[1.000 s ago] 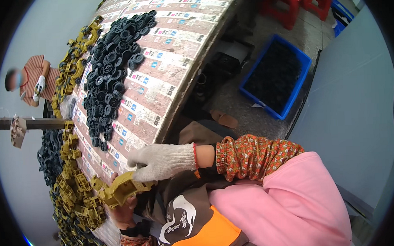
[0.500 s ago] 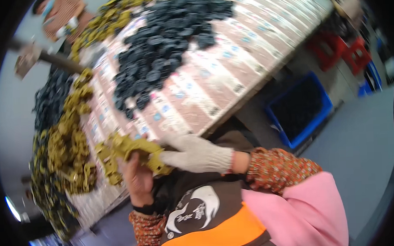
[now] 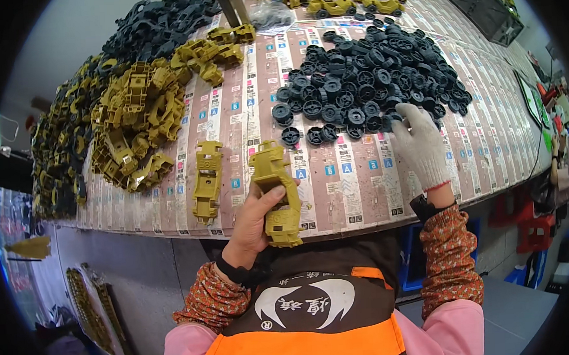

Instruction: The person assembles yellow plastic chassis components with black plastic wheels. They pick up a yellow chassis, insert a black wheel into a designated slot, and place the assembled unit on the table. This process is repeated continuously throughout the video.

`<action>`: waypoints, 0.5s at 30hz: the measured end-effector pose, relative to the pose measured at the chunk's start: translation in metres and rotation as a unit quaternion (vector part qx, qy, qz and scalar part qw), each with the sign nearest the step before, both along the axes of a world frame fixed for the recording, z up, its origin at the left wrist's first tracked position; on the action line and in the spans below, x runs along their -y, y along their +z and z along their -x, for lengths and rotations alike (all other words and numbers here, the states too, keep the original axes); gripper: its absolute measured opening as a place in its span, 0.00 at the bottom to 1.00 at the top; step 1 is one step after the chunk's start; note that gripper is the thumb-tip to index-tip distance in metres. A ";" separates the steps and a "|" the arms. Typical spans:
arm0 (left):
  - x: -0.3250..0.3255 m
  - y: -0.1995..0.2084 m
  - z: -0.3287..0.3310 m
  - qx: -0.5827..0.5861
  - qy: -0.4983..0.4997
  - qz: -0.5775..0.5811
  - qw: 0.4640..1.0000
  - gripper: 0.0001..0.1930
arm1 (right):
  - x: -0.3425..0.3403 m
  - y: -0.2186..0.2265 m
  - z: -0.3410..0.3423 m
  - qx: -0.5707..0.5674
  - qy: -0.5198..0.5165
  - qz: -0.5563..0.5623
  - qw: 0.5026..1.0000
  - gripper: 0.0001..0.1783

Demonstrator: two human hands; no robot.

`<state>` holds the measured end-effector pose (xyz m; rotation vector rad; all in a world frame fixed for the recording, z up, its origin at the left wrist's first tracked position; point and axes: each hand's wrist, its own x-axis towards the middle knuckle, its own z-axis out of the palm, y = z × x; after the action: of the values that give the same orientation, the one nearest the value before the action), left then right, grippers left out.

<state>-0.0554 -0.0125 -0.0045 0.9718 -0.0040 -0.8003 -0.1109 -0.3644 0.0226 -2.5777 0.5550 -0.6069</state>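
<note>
My bare left hand (image 3: 253, 220) is closed around an olive-yellow plastic toy car body (image 3: 278, 200), held tilted over the table's front edge with the thumb across its middle. My right hand (image 3: 421, 143), in a white knitted glove, reaches to the near right edge of a pile of black toy wheels (image 3: 363, 79). Its fingers are apart and bent down onto the wheels; the fingertips are partly hidden among them. Just left of the held body, a second olive-yellow car body (image 3: 207, 181) lies lengthwise on the table.
Heaped olive-yellow car bodies (image 3: 139, 120) cover the table's left side, with dark plastic parts (image 3: 157, 27) behind. Toy cars with wheels (image 3: 331, 8) stand at the far edge, near a post (image 3: 231, 8). A blue crate (image 3: 414, 257) and red stools (image 3: 533, 233) are below the table, right.
My right hand has left the car body and moved right and away to the wheel pile. My left hand still holds the body. The whole view has swung round and levelled.
</note>
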 end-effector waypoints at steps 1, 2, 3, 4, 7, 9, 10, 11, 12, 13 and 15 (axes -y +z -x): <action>0.001 0.000 0.001 0.000 -0.001 0.000 1.000 0.29 | -0.003 -0.001 -0.007 0.004 0.005 0.026 1.000 0.17; 0.004 0.001 0.001 0.000 -0.002 0.001 1.000 0.30 | -0.005 0.000 -0.013 -0.029 0.022 0.062 0.997 0.15; 0.005 0.001 0.001 0.001 -0.002 0.000 1.000 0.31 | -0.009 0.001 -0.016 -0.068 0.027 0.096 0.993 0.14; 0.005 -0.001 0.000 0.001 -0.008 0.004 1.000 0.34 | -0.014 0.002 -0.019 -0.107 0.032 0.131 0.985 0.13; 0.007 -0.002 0.000 -0.006 -0.013 -0.001 1.000 0.34 | -0.018 -0.005 -0.013 -0.117 0.055 0.136 0.982 0.10; 0.008 -0.005 -0.001 -0.015 -0.014 -0.001 1.000 0.34 | -0.017 -0.015 -0.001 -0.059 0.065 0.078 0.993 0.10; 0.007 -0.006 -0.001 -0.019 -0.015 -0.003 1.000 0.34 | -0.016 -0.013 0.006 -0.033 0.087 -0.006 0.996 0.11; 0.007 -0.007 -0.002 -0.024 -0.017 -0.009 1.000 0.33 | -0.018 -0.010 0.011 -0.064 0.078 -0.103 0.990 0.12; 0.010 -0.008 -0.003 -0.031 -0.025 -0.012 0.999 0.33 | -0.020 -0.001 0.018 -0.096 0.062 -0.197 0.974 0.12; 0.012 -0.008 -0.002 -0.037 -0.033 -0.015 0.999 0.33 | -0.022 0.003 0.024 -0.127 0.045 -0.289 0.948 0.13; 0.018 -0.007 0.003 -0.013 0.002 -0.047 0.999 0.27 | -0.020 -0.013 0.036 -0.074 0.086 -0.122 0.986 0.14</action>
<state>-0.0584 -0.0304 -0.0115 1.0504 0.0589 -0.8145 -0.1470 -0.3446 0.0100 -2.4156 0.4177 -0.2721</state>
